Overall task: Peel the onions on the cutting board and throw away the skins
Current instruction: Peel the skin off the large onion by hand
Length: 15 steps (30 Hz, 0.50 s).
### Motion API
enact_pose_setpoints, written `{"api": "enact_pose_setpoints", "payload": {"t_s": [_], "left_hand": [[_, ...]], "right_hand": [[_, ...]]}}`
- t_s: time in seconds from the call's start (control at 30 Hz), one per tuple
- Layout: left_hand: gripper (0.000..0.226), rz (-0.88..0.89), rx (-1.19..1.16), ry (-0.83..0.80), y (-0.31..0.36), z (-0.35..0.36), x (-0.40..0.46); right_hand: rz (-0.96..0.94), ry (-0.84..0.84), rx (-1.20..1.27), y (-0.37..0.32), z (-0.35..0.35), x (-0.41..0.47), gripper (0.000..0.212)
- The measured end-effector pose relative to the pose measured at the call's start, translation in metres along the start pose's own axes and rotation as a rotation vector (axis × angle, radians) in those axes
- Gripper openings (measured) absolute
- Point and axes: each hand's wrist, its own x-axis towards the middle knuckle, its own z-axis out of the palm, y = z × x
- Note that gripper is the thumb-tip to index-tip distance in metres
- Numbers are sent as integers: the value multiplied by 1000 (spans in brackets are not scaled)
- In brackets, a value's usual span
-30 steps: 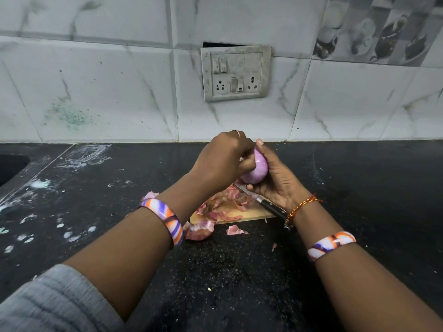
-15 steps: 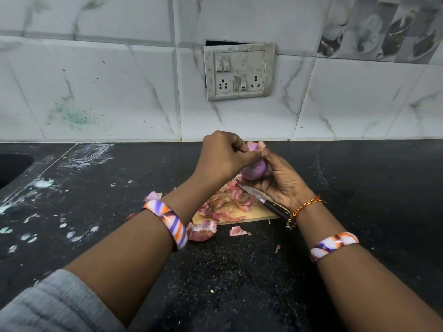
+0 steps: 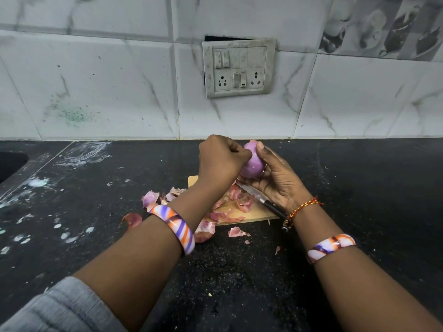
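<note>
One onion [image 3: 253, 164], pinched by my left hand [image 3: 220, 161], cradled in my right hand [image 3: 278, 180] alongside one knife [image 3: 261, 200]; one cutting board [image 3: 254, 210]; skins [image 3: 236, 200], uncounted.

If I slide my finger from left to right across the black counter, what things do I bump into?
Sink corner → loose onion skin → left hand → onion → right hand → thread bracelet

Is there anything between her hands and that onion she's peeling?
Nothing visible. Both the left hand and right hand touch the onion directly, held above the board. The right hand also holds a knife, its blade below the onion.
</note>
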Motion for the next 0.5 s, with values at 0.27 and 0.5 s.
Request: {"api": "enact_pose_setpoints", "payload": {"t_s": [0.27,0.5], "left_hand": [[13,-25,32,-25,-9,-1,8],[18,33,-140,-82,-15,-10,12]], "right_hand": [[6,-95,7,1,1,1,35],[36,-150,94,2,1,8,42]]}}
